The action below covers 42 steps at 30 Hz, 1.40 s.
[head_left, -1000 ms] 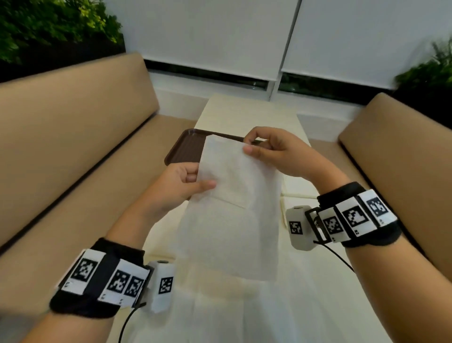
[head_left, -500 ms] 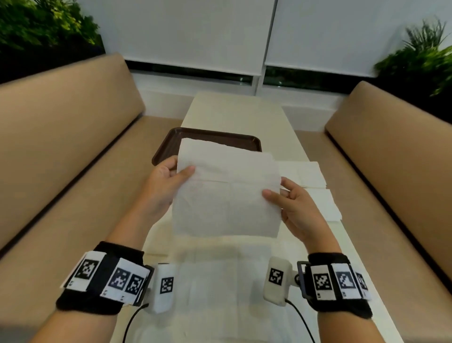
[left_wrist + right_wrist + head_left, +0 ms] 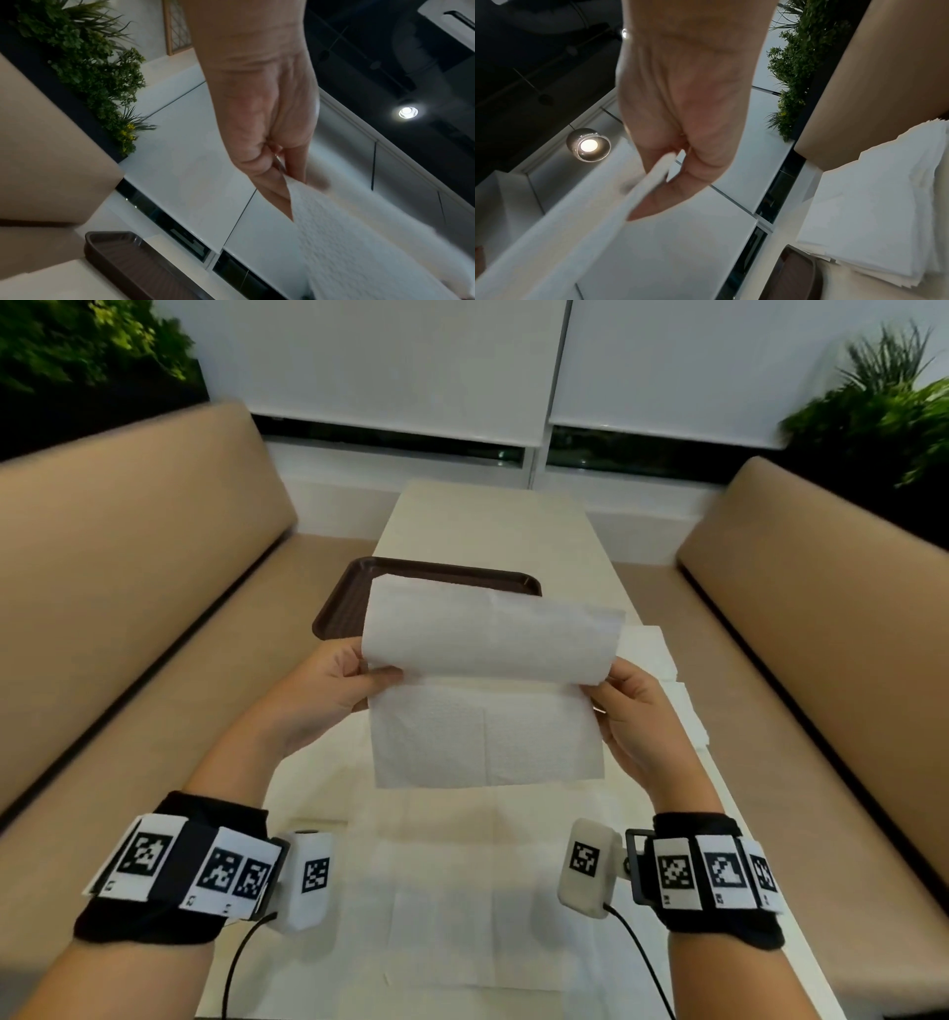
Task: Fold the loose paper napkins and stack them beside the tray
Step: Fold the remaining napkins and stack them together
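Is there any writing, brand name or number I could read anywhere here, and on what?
None can be read.
Wristbands: black-and-white square code patterns only; tiny marks beneath them are too small to read.
Napkin, tray, table: no print visible.

long cream table (image 3: 493,526) carries a brown tray (image 3: 339,608), folded napkins (image 3: 652,649) beside it, flat napkins (image 3: 462,891) nearer.

Left hand (image 3: 259,113) pinching white embossed paper napkin (image 3: 359,249) edge, dark brown ribbed plastic tray (image 3: 133,261) below-left, green plants (image 3: 97,71) behind.
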### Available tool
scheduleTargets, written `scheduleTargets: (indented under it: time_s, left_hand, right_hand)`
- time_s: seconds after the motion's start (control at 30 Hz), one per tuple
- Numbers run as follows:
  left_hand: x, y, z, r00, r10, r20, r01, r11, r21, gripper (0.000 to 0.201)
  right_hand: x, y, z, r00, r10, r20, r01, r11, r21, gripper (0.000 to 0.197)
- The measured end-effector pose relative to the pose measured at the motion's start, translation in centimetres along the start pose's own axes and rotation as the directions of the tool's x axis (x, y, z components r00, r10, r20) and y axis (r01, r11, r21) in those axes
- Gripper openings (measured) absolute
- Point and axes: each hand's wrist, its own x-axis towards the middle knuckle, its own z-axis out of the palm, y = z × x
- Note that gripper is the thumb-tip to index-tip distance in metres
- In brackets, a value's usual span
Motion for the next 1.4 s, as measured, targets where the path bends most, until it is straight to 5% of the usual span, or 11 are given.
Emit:
scheduleTargets:
  time_s: [0.17,0.33,0.43,0.53,0.63,0.77,0.9,1.0,1.23,1.4]
  left_hand:
    - [-0.8,0.3,-0.2,0.992,-0.007,0.124,-0.004,0.996,0.089,0.026]
    - [-1.5,0.7,-0.9,0.989,-0.037,0.141,0.019,0.992,0.126,0.034]
    - [-1.5,1.5,-0.9,0.979,-0.010,0.203,-0.015,0.993,0.120,0.046]
    - [-0.6,2.8,0.7,0.971,0.026,0.238,-0.123,0.908,0.401,0.031]
    - [0.7,4.3,3.0,0.947,0.075,0.312,-0.244,0.801,0.547,0.027]
    - [2.4,5.1,3.5,0.947,0.044,0.319,-0.248,0.730,0.637,0.034]
    - [3.7,4.7,3.5,0.965,-0.003,0.264,-0.164,0.775,0.611,0.034]
    - [5.0,2.8,4.1,0.986,-0.006,0.164,-0.077,0.867,0.493,0.031]
    - [12.7,-3.7,10.5,0.988,-0.142,-0.057,0.148,0.979,0.137,0.028]
    - [17.5,-7.8,16.0,0.970,-0.232,-0.075,0.238,0.968,0.076,0.031]
  right_hand:
    - [-0.1,0.1,-0.4,1.000,-0.006,0.009,0.007,0.997,-0.073,0.033]
    - [-0.1,0.2,-1.2,0.998,0.058,-0.003,-0.058,0.998,0.028,0.039]
    - [0.2,0.0,-2.0,0.996,-0.082,-0.016,0.080,0.992,-0.095,0.034]
    - [0.1,-1.8,-0.2,0.945,-0.230,0.233,0.301,0.890,-0.343,0.026]
    - [0.4,-3.2,2.7,0.879,-0.194,0.436,0.420,0.750,-0.511,0.024]
    - [1.1,-3.4,1.8,0.925,-0.160,0.344,0.329,0.789,-0.519,0.035]
    - [1.4,-2.4,-2.5,0.966,-0.060,0.252,0.197,0.800,-0.566,0.032]
    - [1.6,-0.5,-6.5,0.975,0.084,0.205,0.051,0.817,-0.574,0.005]
    - [5.6,3.1,-13.5,0.985,0.091,-0.148,-0.141,0.917,-0.373,0.013]
    - [10.2,3.8,-16.2,0.933,0.159,-0.323,-0.324,0.762,-0.560,0.031]
